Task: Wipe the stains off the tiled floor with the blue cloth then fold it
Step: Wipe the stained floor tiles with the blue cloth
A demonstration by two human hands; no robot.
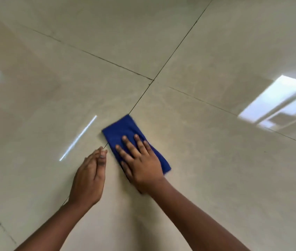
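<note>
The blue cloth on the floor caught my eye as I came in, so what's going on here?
A person is wiping the tiled floor. The right hand presses flat, fingers spread, on the blue cloth, which lies folded into a narrow rectangle across a joint between tiles. The left hand is beside it, fingers straight, off the cloth and holding nothing. No stain shows clearly in this blurred view.

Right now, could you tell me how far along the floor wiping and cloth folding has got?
Wiping is in hand: the right hand presses flat on the blue cloth, a narrow rectangle lying across a grout line. The left hand hovers beside it, holding nothing. No stains show on the tiled floor. The final fold remains.
</note>
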